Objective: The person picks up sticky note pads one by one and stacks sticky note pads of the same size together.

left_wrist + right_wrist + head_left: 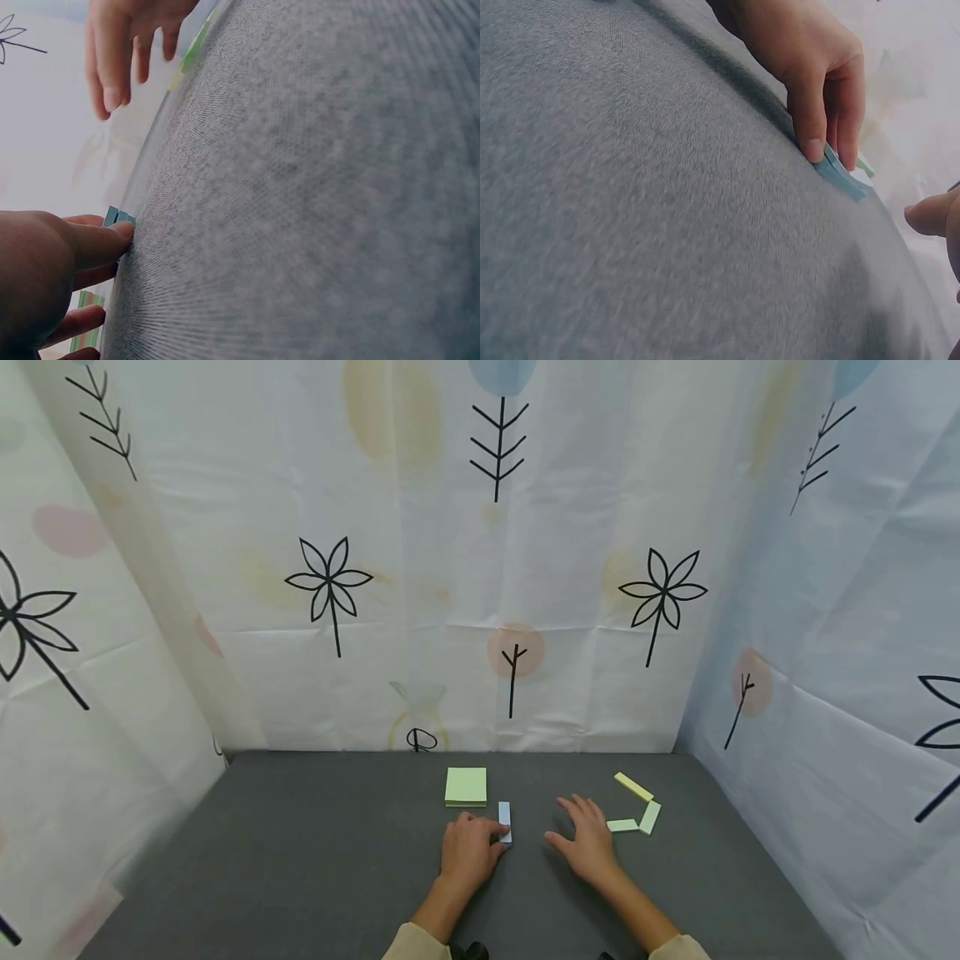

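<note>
A narrow pale-blue pad of sticky notes [505, 819] lies on the grey table [315, 852] in front of me. My left hand [498, 837] pinches its near end between thumb and curled fingers; the left wrist view shows the thumb tip [124, 229] against the blue pad [117, 217]. In the right wrist view the same hand's fingers [826, 127] bear down on the blue pad [843, 177]. My right hand [579, 828] lies spread just right of the pad, fingers straight, holding nothing; it also shows in the left wrist view [120, 52].
A square green pad [466, 786] sits just beyond the blue one. Right of my right hand lie a yellow strip [633, 787] and two green strips [649, 817] [622, 825]. Patterned curtains [480, 568] close off the back and both sides.
</note>
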`<action>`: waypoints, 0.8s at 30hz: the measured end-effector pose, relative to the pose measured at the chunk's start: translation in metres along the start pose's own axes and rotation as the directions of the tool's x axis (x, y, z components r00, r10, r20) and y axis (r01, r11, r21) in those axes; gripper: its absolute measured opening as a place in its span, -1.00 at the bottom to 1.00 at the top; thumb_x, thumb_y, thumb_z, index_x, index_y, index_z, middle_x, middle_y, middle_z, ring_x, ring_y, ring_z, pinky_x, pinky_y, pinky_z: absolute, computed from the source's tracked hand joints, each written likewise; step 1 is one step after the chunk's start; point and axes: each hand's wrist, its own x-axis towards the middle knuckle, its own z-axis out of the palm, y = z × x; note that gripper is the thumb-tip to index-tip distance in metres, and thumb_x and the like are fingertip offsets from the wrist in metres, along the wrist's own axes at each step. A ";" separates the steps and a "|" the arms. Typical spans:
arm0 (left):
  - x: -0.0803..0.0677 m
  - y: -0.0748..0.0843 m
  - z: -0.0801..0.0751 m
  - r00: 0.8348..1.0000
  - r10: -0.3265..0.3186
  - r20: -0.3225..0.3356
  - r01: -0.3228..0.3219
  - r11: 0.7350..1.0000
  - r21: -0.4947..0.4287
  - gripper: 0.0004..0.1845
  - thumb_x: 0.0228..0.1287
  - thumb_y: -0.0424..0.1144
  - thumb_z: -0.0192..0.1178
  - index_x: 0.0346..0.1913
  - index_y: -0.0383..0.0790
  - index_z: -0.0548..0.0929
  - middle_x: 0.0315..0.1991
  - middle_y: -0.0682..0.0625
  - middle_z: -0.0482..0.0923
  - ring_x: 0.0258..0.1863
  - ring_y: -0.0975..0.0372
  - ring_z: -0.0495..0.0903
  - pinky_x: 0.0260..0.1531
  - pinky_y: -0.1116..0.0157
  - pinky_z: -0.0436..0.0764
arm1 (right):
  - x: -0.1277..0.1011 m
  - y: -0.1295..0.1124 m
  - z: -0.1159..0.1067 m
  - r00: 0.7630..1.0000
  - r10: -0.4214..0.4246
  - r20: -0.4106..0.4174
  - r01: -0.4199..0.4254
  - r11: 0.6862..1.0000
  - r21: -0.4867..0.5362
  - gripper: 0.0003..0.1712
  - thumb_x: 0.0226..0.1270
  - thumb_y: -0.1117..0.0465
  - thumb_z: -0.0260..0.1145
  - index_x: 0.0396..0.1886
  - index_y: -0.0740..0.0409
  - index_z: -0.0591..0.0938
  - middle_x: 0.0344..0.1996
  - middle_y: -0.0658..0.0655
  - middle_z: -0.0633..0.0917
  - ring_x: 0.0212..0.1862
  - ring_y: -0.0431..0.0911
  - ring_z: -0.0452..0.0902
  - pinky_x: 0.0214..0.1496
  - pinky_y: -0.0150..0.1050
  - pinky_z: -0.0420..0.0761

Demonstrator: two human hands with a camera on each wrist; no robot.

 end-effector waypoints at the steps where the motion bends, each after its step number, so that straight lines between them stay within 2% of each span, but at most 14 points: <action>1: 0.000 0.000 0.000 1.000 0.000 0.000 0.000 1.000 -0.001 -0.72 -0.08 -0.08 0.54 -0.21 0.14 0.82 -0.29 0.15 0.73 -0.29 0.18 0.54 -0.31 0.14 0.49 | -0.001 0.001 -0.001 1.000 0.017 0.000 -0.017 1.000 -0.004 -0.32 0.08 0.13 0.51 0.20 0.27 0.54 0.24 0.44 0.43 0.32 0.42 0.16 0.18 0.42 0.16; 7: 0.000 0.000 -0.002 1.000 0.004 -0.003 -0.004 1.000 -0.014 -0.73 -0.08 -0.09 0.53 -0.22 0.13 0.83 -0.29 0.16 0.73 -0.28 0.18 0.54 -0.32 0.15 0.48 | -0.008 0.008 -0.005 0.988 0.152 0.038 -0.151 0.988 -0.017 -0.27 0.12 0.09 0.48 0.27 0.24 0.48 0.31 0.45 0.34 0.37 0.41 0.02 0.20 0.47 -0.06; 12: -0.001 0.001 -0.003 1.000 0.002 -0.005 -0.002 1.000 -0.017 -0.73 -0.08 -0.09 0.53 -0.22 0.13 0.83 -0.29 0.15 0.73 -0.27 0.17 0.54 -0.30 0.15 0.49 | -0.007 0.015 -0.006 0.972 0.224 0.072 -0.221 0.974 -0.047 -0.23 0.14 0.05 0.46 0.30 0.27 0.44 0.34 0.48 0.27 0.38 0.40 -0.04 0.21 0.48 -0.13; 18: -0.001 0.001 -0.004 1.000 -0.002 0.004 0.002 1.000 -0.023 -0.73 -0.08 -0.10 0.53 -0.21 0.13 0.83 -0.30 0.16 0.72 -0.28 0.18 0.54 -0.31 0.15 0.48 | -0.005 0.021 -0.009 0.967 0.247 0.064 -0.242 0.967 -0.086 -0.25 0.16 0.06 0.44 0.29 0.32 0.44 0.32 0.50 0.28 0.38 0.40 -0.02 0.24 0.42 -0.12; 24: 0.000 0.002 -0.005 1.000 -0.014 0.013 0.014 0.999 -0.031 -0.73 -0.07 -0.10 0.53 -0.21 0.12 0.83 -0.31 0.16 0.72 -0.31 0.18 0.52 -0.33 0.17 0.46 | -0.004 0.026 -0.011 0.972 0.224 0.073 -0.215 0.970 -0.115 -0.27 0.19 0.06 0.42 0.27 0.35 0.45 0.30 0.50 0.32 0.37 0.40 0.02 0.28 0.38 -0.08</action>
